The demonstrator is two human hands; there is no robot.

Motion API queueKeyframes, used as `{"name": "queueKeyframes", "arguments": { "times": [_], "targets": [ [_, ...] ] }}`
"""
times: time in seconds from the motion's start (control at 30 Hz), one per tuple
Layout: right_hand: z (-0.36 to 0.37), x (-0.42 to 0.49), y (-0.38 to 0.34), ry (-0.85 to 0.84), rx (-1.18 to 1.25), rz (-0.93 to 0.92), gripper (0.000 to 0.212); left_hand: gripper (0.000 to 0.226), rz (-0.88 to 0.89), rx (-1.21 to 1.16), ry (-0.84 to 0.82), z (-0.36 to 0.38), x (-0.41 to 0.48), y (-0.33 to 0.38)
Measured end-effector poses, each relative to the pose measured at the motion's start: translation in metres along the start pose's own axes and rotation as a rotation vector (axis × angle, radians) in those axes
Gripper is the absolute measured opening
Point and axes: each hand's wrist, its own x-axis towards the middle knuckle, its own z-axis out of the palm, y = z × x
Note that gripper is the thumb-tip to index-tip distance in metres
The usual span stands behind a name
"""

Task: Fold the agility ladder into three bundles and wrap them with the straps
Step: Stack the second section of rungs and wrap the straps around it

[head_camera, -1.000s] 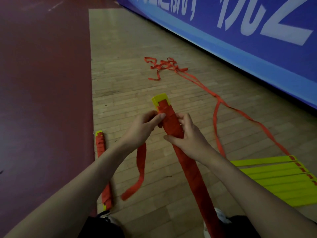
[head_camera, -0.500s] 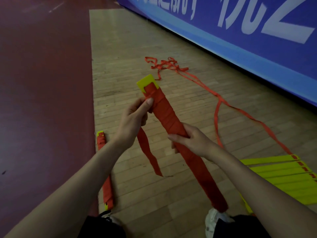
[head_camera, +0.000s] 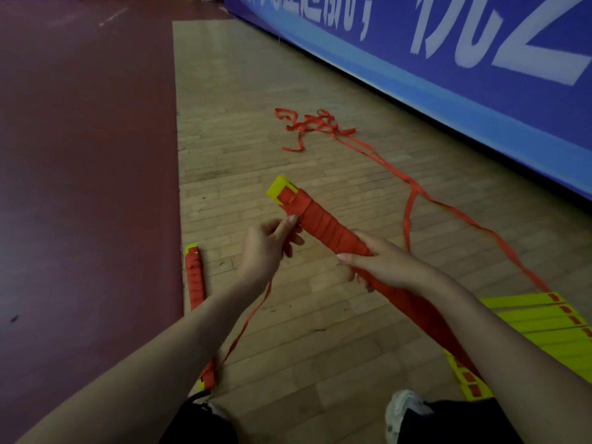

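Right hand point(head_camera: 381, 264) curls round the middle of the bundle point(head_camera: 326, 229), which I hold tilted above the floor. Left hand point(head_camera: 266, 248) pinches the strap point(head_camera: 250, 318) at the bundle's left side, near its yellow end. Loose rungs point(head_camera: 538, 325) lie to the bundle's right.

- The bundle point(head_camera: 323, 225) in the right hand point(head_camera: 381, 264) was wound in red woven webbing, matt, ridged where the turns overlapped.
- Its rung end point(head_camera: 278, 190), at 11 o'clock, looked like smooth yellow plastic.
- The strap tail point(head_camera: 253, 315) pinched by the left hand point(head_camera: 266, 248) was flat matt cloth.
- The stacked rungs point(head_camera: 538, 328) at 4 o'clock were smooth plastic.
- The floor point(head_camera: 240, 100) was scuffed wood strip with low sheen.
- The maroon surface point(head_camera: 80, 155) at 9 o'clock looked smooth and matt.
- The banner point(head_camera: 448, 75) at 1 o'clock had a faint gloss.
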Motion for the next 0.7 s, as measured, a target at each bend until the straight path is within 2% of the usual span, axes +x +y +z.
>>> {"name": "queueKeyframes", "arguments": {
  "times": [0.17,0.3,0.37,0.47,0.53,0.6,0.7],
  "targets": [
    [-0.004,0.001,0.004,0.084,-0.179,0.07,0.012,0.017,-0.071,0.158,-0.089,0.007,-0.007,-0.001],
    [-0.001,-0.006,0.0,0.156,-0.662,0.054,0.015,0.016,-0.083,0.214,-0.08,0.014,-0.01,-0.002],
    [0.005,-0.008,-0.003,0.203,-0.791,0.015,0.021,0.017,-0.088,0.211,-0.068,0.017,-0.01,-0.003],
    [0.013,-0.006,0.0,0.25,-0.954,0.001,0.04,0.011,-0.13,0.069,-0.104,0.018,-0.01,-0.002],
    [0.015,-0.006,-0.003,0.27,-1.046,0.021,0.056,0.019,-0.173,-0.088,-0.122,0.019,-0.01,0.002],
    [0.018,-0.009,-0.006,0.266,-1.089,0.006,0.065,0.027,-0.206,-0.202,-0.06,0.018,-0.009,0.005],
    [0.022,-0.01,-0.005,0.27,-1.068,-0.038,0.067,0.018,-0.27,-0.332,0.036,0.017,-0.007,0.008]
  ]
}}
